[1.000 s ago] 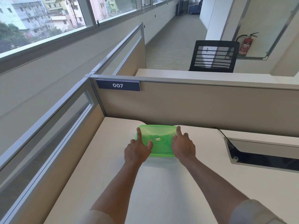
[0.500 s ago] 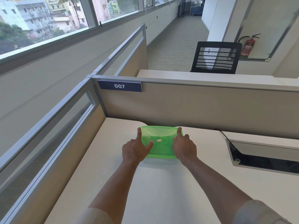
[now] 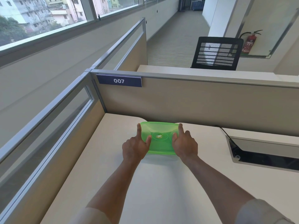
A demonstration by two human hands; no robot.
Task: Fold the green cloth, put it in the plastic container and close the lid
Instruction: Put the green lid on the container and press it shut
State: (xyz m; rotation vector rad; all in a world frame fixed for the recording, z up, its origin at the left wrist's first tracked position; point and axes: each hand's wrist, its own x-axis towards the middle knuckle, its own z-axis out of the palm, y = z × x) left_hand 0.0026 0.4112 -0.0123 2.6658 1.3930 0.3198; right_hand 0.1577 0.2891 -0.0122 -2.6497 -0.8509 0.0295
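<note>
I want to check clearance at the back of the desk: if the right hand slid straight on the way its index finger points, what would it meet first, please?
Probably the beige partition panel. The right hand points away along the green lid's right edge; only bare desk shows beyond it, though depth is hard to judge.

- Left hand (image 3: 135,148) and right hand (image 3: 184,145) are gripping the green plastic container (image 3: 159,138) at its ends, thumbs pressing on its lid.
- The container is sitting on the white desk (image 3: 153,183), near the partition (image 3: 194,102).
</note>
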